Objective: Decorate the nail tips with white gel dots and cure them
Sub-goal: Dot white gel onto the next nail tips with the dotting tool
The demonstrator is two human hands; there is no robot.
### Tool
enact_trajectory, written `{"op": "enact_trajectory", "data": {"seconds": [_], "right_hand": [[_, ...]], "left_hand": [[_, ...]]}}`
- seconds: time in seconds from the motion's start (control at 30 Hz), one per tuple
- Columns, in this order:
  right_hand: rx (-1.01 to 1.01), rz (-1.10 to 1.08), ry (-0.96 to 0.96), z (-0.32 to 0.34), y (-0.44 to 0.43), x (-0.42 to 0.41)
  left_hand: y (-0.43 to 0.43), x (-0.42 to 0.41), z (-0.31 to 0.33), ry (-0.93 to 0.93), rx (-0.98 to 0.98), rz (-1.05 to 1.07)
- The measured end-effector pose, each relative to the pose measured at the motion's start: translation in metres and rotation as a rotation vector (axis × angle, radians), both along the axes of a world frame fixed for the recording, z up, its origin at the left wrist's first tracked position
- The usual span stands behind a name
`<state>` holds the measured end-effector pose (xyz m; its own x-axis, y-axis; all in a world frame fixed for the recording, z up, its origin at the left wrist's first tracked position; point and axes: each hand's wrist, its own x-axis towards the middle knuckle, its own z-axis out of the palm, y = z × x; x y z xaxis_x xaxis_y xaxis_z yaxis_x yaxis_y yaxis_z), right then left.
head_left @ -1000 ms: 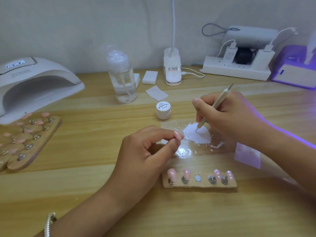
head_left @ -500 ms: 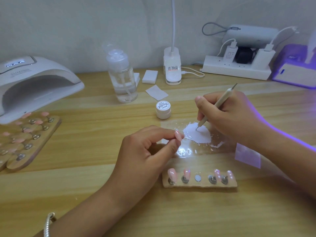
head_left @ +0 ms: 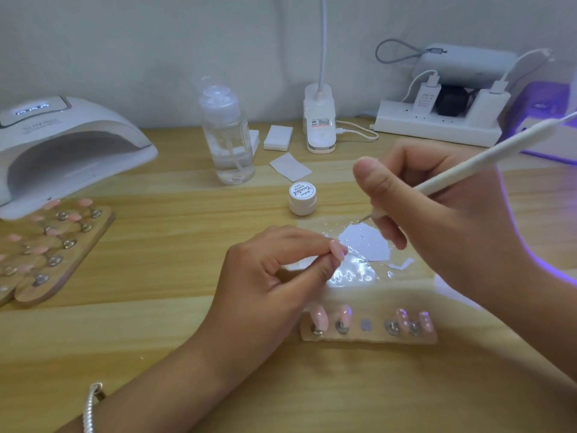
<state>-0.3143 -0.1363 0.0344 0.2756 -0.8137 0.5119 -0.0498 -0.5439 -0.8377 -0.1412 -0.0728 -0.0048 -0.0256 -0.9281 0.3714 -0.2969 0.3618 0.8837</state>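
We see the left hand (head_left: pixel 274 276) pinching a pink nail tip (head_left: pixel 337 249) between thumb and forefinger near the centre of the view. At 3 o'clock the right hand (head_left: pixel 437 220) grips a white dotting tool (head_left: pixel 468 164) like a pen. Its metal point sits at the upper edge of the white gel patch (head_left: pixel 365 243), and we cannot tell whether they touch. The patch lies on clear film (head_left: pixel 352 273), at 3 o'clock of the held tip. At 6 o'clock of the patch a wooden strip (head_left: pixel 368 337) carries four pink tips, with its middle mount bare. The gel jar (head_left: pixel 302 198) stands at 11 o'clock of the patch, and the curing lamp (head_left: pixel 71 145) at 10 o'clock of the view.
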Motion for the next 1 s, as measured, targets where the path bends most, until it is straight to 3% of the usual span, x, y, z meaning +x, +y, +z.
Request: {"op": "enact_trajectory", "data": {"seconds": [0.33,1.0], "right_hand": [[0.066,0.068,-0.071,-0.004,0.015,0.010],[0.067,0.072,-0.032,-0.003,0.016,0.012]], "left_hand": [[0.004,-0.002,0.001,0.097,0.007,-0.128],[0.004,-0.002,0.003,0.086,-0.015,-0.137]]}}
